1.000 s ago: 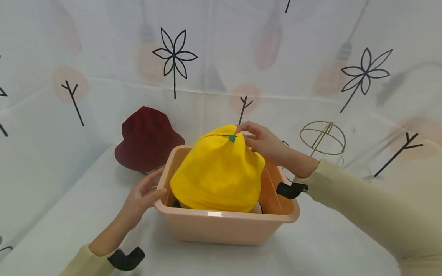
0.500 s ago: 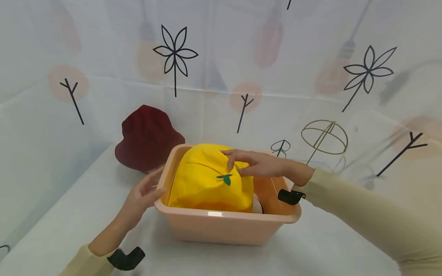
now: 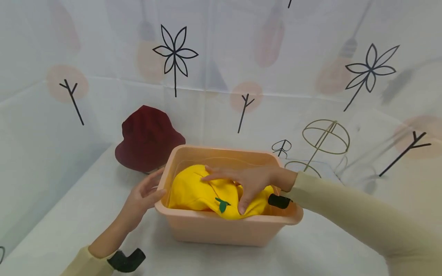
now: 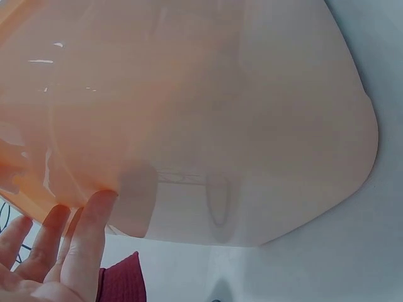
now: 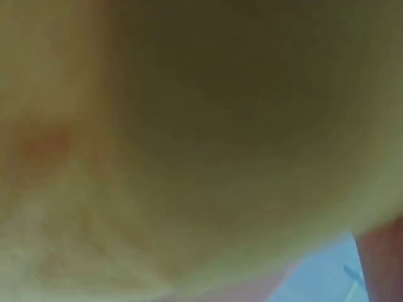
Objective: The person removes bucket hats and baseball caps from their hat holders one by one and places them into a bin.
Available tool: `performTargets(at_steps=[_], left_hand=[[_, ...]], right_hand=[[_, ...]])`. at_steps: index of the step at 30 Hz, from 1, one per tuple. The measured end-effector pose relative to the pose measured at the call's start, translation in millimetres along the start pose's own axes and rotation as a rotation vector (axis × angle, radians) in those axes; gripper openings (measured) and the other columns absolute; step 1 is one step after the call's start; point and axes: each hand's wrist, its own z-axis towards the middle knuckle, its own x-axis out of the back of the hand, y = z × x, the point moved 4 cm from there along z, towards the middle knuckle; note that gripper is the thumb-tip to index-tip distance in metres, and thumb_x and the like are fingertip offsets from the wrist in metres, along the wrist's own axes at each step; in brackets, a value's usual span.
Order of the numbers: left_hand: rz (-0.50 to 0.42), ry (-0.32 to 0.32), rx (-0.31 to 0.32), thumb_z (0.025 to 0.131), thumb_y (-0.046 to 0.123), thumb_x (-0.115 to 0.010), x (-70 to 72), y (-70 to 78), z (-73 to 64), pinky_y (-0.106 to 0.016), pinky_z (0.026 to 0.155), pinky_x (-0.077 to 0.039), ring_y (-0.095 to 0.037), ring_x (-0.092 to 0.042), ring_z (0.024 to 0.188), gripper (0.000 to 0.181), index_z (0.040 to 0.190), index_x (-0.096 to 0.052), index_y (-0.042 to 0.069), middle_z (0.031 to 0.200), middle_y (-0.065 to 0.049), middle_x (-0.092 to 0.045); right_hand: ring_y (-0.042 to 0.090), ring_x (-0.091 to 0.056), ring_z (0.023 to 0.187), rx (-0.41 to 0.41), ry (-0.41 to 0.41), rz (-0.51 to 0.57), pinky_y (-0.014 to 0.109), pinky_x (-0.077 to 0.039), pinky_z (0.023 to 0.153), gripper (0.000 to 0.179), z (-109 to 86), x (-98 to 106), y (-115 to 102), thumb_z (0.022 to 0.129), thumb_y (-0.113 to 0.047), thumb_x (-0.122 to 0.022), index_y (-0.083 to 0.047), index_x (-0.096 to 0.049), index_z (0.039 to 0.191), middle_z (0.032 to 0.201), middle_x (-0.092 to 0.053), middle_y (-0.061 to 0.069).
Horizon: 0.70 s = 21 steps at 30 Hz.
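Note:
A yellow bucket hat [image 3: 193,188] with a small green leaf on its crown lies crumpled inside the peach plastic basin [image 3: 214,226]. My right hand [image 3: 250,182] rests on the hat with thumb and fingers spread, pressing the cloth down. What lies under the hat is hidden. At the basin's left end, my left hand [image 3: 141,195] touches the rim and side wall; in the left wrist view its fingers [image 4: 88,239] lie nearly straight against the wall. The right wrist view is mostly filled by blurred yellow cloth [image 5: 220,157].
A maroon bucket hat [image 3: 148,140] sits on the white tabletop [image 3: 138,245] behind the basin's left end. A gold wire hat stand [image 3: 324,136] stands at the back right. Behind everything hangs a white patterned cloth [image 3: 221,57].
The yellow hat has sunk from standing tall above the rim to lying collapsed in the basin. My right hand has moved down with it and spread out. The left hand has stayed put.

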Motion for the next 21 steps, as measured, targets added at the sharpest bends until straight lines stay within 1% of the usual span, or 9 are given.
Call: performTargets(at_steps=[2, 5, 8, 11, 12, 14, 17, 18, 21], left_hand=[[0.0, 0.004, 0.002, 0.088, 0.019, -0.059, -0.2, -1.0, -0.2, -0.036, 0.081, -0.052, -0.038, -0.05, 0.116, 0.061, 0.143, -0.035, 0.013, 0.137, -0.018, -0.043], [0.012, 0.01, 0.006, 0.087, 0.021, -0.06, -0.3, -1.9, -0.2, -0.036, 0.082, -0.052, -0.037, -0.05, 0.116, 0.062, 0.143, -0.034, 0.015, 0.138, -0.017, -0.043], [0.022, 0.018, 0.004, 0.087, 0.022, -0.061, 0.2, -2.0, 0.2, -0.038, 0.082, -0.051, -0.036, -0.05, 0.117, 0.063, 0.144, -0.034, 0.016, 0.138, -0.016, -0.042], [0.028, 0.023, 0.006, 0.087, 0.023, -0.061, 1.1, -2.2, 0.3, -0.038, 0.083, -0.051, -0.036, -0.049, 0.117, 0.063, 0.144, -0.034, 0.017, 0.138, -0.015, -0.042], [0.028, 0.024, 0.007, 0.087, 0.023, -0.061, 1.3, -2.4, 0.2, -0.038, 0.083, -0.051, -0.036, -0.049, 0.117, 0.063, 0.144, -0.034, 0.017, 0.138, -0.015, -0.042], [0.027, 0.024, 0.008, 0.087, 0.023, -0.061, 1.8, -2.7, 0.2, -0.038, 0.082, -0.051, -0.036, -0.05, 0.117, 0.063, 0.143, -0.034, 0.017, 0.138, -0.015, -0.043], [0.022, 0.022, 0.007, 0.088, 0.022, -0.061, 2.1, -3.1, -0.1, -0.036, 0.082, -0.052, -0.035, -0.051, 0.116, 0.062, 0.143, -0.034, 0.016, 0.137, -0.016, -0.043], [0.02, 0.022, 0.005, 0.088, 0.022, -0.061, 2.1, -3.2, -0.3, -0.036, 0.081, -0.052, -0.035, -0.051, 0.116, 0.062, 0.143, -0.035, 0.016, 0.137, -0.017, -0.044], [0.012, 0.021, 0.002, 0.088, 0.02, -0.061, 2.2, -3.6, -1.0, -0.035, 0.081, -0.052, -0.036, -0.052, 0.114, 0.061, 0.143, -0.035, 0.015, 0.136, -0.018, -0.044]], right_hand=[[0.016, 0.004, 0.14, 0.01, -0.07, -0.016, 0.058, -0.007, 0.108, 0.093, 3.8, -6, 0, 0.074, -0.055, -0.068, -0.027, -0.02, 0.149, 0.155, 0.008, -0.003], [0.015, -0.004, 0.14, 0.017, -0.12, 0.008, 0.051, -0.01, 0.11, 0.077, 6.4, -10, 0, 0.08, -0.04, -0.07, -0.02, -0.032, 0.144, 0.156, -0.004, -0.002], [0.015, -0.029, 0.132, 0.027, -0.116, 0.067, 0.041, -0.029, 0.106, 0.055, 7.8, -7, 0, 0.085, -0.025, -0.067, -0.011, -0.046, 0.134, 0.147, -0.033, 0.0], [0.014, -0.046, 0.112, 0.044, -0.095, 0.056, 0.028, -0.045, 0.091, 0.034, 12.0, -2, 2, 0.089, -0.015, -0.063, -0.009, -0.053, 0.121, 0.122, -0.051, -0.001], [0.014, -0.047, 0.107, 0.046, -0.076, 0.034, 0.026, -0.046, 0.087, 0.028, 13.4, 0, 3, 0.089, -0.013, -0.062, -0.01, -0.053, 0.116, 0.114, -0.052, -0.001], [0.015, -0.047, 0.112, 0.06, -0.037, -0.018, 0.025, -0.043, 0.091, 0.019, 17.1, 5, 7, 0.089, 0.0, -0.058, -0.009, -0.05, 0.103, 0.11, -0.05, 0.0], [0.019, -0.041, 0.125, 0.042, 0.012, -0.099, 0.028, -0.034, 0.102, 0.026, 24.2, 11, 14, 0.085, 0.012, -0.053, -0.012, -0.045, 0.089, 0.122, -0.051, 0.003], [0.02, -0.037, 0.129, 0.01, 0.016, -0.128, 0.03, -0.031, 0.105, 0.028, 27.0, 11, 15, 0.084, 0.014, -0.052, -0.013, -0.044, 0.087, 0.128, -0.049, 0.003], [0.019, -0.034, 0.13, -0.091, 0.009, -0.212, 0.03, -0.031, 0.105, 0.036, 34.3, 8, 14, 0.083, 0.012, -0.055, -0.021, -0.053, 0.097, 0.144, -0.035, -0.001]])
